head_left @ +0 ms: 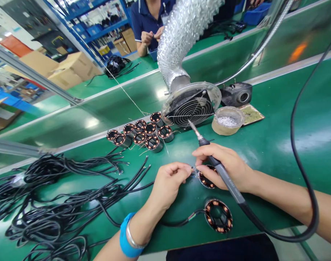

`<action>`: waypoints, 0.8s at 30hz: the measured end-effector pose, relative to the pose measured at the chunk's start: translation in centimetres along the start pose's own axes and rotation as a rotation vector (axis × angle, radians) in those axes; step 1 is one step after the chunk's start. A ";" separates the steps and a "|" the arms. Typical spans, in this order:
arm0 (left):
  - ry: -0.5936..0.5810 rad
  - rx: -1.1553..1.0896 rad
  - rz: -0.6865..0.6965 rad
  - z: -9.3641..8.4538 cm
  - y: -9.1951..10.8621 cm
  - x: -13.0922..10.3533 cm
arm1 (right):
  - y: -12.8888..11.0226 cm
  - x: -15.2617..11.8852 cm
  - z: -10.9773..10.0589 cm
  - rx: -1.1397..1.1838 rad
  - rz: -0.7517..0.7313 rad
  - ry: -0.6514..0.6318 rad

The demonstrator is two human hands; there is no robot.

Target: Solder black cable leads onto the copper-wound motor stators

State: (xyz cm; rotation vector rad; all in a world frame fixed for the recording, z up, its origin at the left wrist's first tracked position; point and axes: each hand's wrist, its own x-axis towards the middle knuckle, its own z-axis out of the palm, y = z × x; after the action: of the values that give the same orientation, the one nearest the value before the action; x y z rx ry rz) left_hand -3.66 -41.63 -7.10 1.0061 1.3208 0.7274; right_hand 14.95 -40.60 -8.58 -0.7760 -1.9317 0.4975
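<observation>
My left hand point(167, 183), thumb and finger pinched together, holds the end of a black cable point(143, 187) whose thin wires poke out at the fingertips. My right hand point(232, 167) is closed around a soldering iron point(227, 181); its tip points up and away, towards the fan grille. The thumb and forefinger of that hand also meet at the fine wires beside my left fingertips. Partly hidden under my right hand is a copper-wound motor stator point(207, 182). Nearer to me lies another stator point(218, 216) with a cable joined to it.
Several stators point(153, 143) stand grouped at the back. Bundles of black cable point(59, 203) cover the left. A fume extractor fan point(191, 110) with a foil duct point(172, 54) stands behind, beside a round tub point(227, 121) and a sponge tray point(252, 114). A person point(151, 27) works opposite.
</observation>
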 end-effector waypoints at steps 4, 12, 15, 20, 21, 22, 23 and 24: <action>-0.022 0.060 0.056 0.0 0.0 -0.3 | 0.0 0.1 0.0 0.010 -0.001 -0.017; -0.173 0.010 0.044 -1.3 0.1 -0.4 | -1.4 -0.6 -0.6 -0.013 0.017 -0.012; -0.162 -0.051 0.020 -1.2 -0.1 -0.4 | -1.9 -0.8 -0.3 0.000 0.020 -0.033; -0.210 -0.113 -0.069 -0.6 -0.3 -0.6 | -2.0 -0.7 0.0 -0.003 0.024 -0.009; -0.222 -0.118 -0.078 -0.6 -0.3 -0.6 | -2.0 -0.7 0.0 -0.002 0.030 -0.012; -0.232 -0.121 -0.079 -0.5 -0.3 -0.6 | -2.0 -0.7 -0.1 0.000 0.040 -0.021; -0.240 -0.121 -0.070 -0.5 -0.4 -0.6 | -2.0 -0.7 -0.2 0.003 0.050 -0.032; -0.247 -0.117 -0.054 -0.6 -0.4 -0.6 | -2.1 -0.8 -0.2 0.005 0.058 -0.043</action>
State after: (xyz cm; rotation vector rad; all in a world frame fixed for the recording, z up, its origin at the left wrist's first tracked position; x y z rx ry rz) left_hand -4.36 -42.23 -7.14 0.9307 1.0749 0.6107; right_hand 14.77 -42.60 -7.67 -0.8259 -1.9505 0.5584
